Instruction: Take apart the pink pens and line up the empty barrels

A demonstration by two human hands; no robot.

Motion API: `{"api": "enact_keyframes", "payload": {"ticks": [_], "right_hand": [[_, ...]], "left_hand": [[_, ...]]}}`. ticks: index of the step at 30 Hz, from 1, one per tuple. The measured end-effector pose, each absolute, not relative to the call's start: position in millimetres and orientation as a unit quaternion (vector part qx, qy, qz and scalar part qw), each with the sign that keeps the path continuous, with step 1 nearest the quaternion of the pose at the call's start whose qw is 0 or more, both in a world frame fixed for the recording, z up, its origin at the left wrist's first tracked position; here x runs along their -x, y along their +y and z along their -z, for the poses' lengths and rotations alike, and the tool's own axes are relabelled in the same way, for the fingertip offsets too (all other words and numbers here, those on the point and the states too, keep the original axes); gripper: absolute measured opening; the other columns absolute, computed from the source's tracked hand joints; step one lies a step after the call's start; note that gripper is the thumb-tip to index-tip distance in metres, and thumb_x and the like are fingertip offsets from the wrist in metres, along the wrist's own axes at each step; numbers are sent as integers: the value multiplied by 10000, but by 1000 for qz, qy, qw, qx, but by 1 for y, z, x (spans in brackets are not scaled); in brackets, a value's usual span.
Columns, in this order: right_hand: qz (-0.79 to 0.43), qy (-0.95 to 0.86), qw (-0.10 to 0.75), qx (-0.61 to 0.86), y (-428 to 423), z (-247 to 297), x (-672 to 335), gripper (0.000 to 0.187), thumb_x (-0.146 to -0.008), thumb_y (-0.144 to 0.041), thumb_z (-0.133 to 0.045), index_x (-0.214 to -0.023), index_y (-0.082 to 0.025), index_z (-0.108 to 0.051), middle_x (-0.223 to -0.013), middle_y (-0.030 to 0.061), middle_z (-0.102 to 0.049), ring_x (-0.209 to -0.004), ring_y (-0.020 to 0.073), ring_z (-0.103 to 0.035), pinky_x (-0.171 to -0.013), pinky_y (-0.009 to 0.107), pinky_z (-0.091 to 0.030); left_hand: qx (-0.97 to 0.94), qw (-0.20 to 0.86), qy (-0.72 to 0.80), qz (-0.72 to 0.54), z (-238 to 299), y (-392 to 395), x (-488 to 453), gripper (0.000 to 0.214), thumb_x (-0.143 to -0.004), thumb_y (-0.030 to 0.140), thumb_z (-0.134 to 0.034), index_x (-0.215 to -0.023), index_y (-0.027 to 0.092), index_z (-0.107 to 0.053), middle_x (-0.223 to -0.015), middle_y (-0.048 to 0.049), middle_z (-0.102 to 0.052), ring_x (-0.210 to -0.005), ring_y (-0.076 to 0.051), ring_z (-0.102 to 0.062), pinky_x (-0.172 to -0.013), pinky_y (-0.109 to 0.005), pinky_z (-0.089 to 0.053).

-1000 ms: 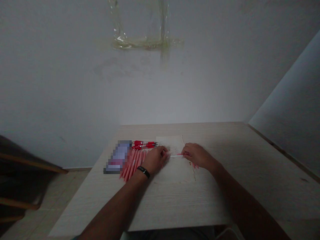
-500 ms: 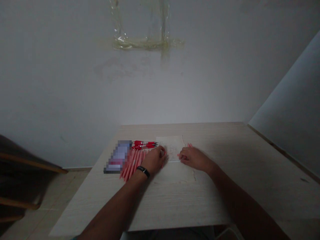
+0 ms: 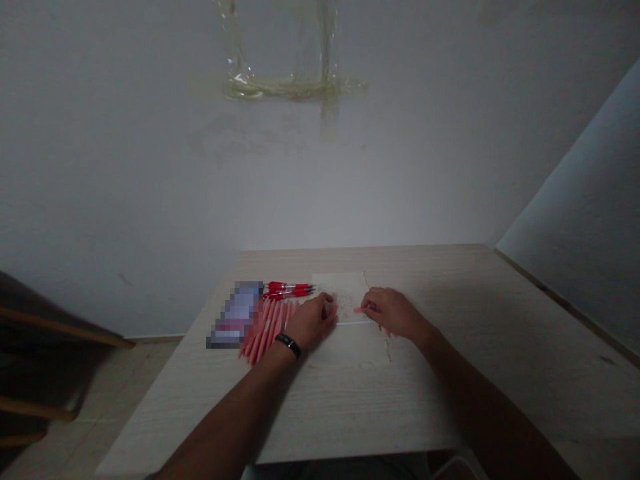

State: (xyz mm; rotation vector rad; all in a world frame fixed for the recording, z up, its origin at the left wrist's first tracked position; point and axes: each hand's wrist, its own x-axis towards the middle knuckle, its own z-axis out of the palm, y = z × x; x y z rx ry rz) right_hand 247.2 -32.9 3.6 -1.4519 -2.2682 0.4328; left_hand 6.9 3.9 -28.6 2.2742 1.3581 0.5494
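My right hand [image 3: 391,312] is closed in a pinch round a slim pink pen-like stick [image 3: 358,310]; its tip pokes out to the left of the fingers, and more pink shows below the palm. My left hand [image 3: 313,320], with a dark band on the wrist, has its fingers curled; a bit of pink shows at the fingertips, too small to name. Between the hands lies a pale sheet [image 3: 327,281] with a patch of tiny scattered bits [image 3: 346,303]. Beside my left hand, several pink pen-like sticks [image 3: 263,333] lie in a row.
Several red pens with dark tips [image 3: 290,291] lie behind the pink sticks. A blurred phone-like slab [image 3: 237,317] is at the left. The wooden table [image 3: 380,407] meets a wall with yellowed tape [image 3: 280,89]. Dark furniture with wooden bars [image 3: 65,327] stands at lower left.
My right hand has turned: the pink ends seen above it earlier are gone, and pink now shows below the palm. My left hand has barely shifted.
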Motion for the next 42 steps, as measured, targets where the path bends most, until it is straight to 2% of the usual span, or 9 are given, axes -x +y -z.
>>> {"api": "enact_keyframes", "payload": {"ticks": [6,11,14,20,26,29,32,37,42], "right_hand": [[-166,-797,259,520,-29,6,-246,108,-896,-260,-598,-923,-192,-678,-845,31,-645,-703,134,-583,-654,253,-421],[-265,-752,330,505,-25,23,-235,176,-881,-282,-629,-1035,-203,-663,-877,27,-681,-778,148,-614,-758,287,-457],[-328,-723,361,489,-23,29,-229,188,-884,-319,-628,-1021,-194,-658,-894,30,-695,-778,144,-625,-781,300,-462],[-439,-652,429,445,-20,34,-226,305,-815,-457,-702,-888,-176,-607,-769,11,-655,-669,135,-601,-630,262,-460],[-503,-629,407,432,-23,42,-217,306,-789,-449,-727,-857,-187,-584,-773,19,-682,-705,147,-643,-717,311,-489],[-535,-613,407,415,-26,44,-210,304,-777,-438,-731,-853,-193,-569,-776,14,-677,-697,148,-640,-695,309,-490],[-529,-612,412,418,-26,43,-209,307,-772,-440,-726,-859,-192,-568,-774,5,-666,-704,144,-633,-700,303,-482],[-488,-602,454,440,-19,39,-218,318,-760,-441,-735,-885,-183,-599,-733,-5,-633,-662,130,-594,-651,275,-456],[-491,-592,474,428,-18,34,-224,315,-752,-423,-741,-907,-185,-606,-770,2,-648,-674,132,-592,-634,264,-455]], "left_hand": [[-836,215,448,-232,22,4,-9,248,-897,368,-563,-1006,165,-654,-795,-40,-646,-682,-149,-553,-596,-246,-355],[-851,244,390,-253,14,1,-12,229,-860,287,-597,-1043,177,-680,-837,-35,-618,-725,-143,-536,-632,-235,-388],[-850,273,362,-267,11,-1,-14,238,-869,284,-587,-1060,203,-703,-836,-32,-607,-738,-140,-540,-654,-232,-414],[-774,369,385,-341,8,0,-14,273,-840,358,-660,-1035,167,-675,-804,-24,-643,-713,-134,-582,-647,-235,-450],[-738,391,396,-380,6,0,-13,256,-839,340,-658,-1023,166,-621,-895,-39,-685,-761,-142,-634,-697,-252,-491],[-763,377,378,-365,9,0,-13,266,-857,337,-639,-1068,176,-617,-919,-35,-676,-780,-141,-629,-721,-258,-494],[-775,363,375,-358,10,-1,-13,261,-857,335,-640,-1063,176,-620,-924,-37,-672,-790,-145,-623,-710,-254,-486],[-781,340,400,-337,7,-1,-14,245,-850,402,-644,-862,158,-640,-828,-35,-672,-737,-147,-596,-656,-247,-448],[-793,335,393,-324,7,-2,-15,269,-858,411,-636,-935,155,-666,-819,-33,-670,-708,-141,-567,-616,-235,-404]]}}
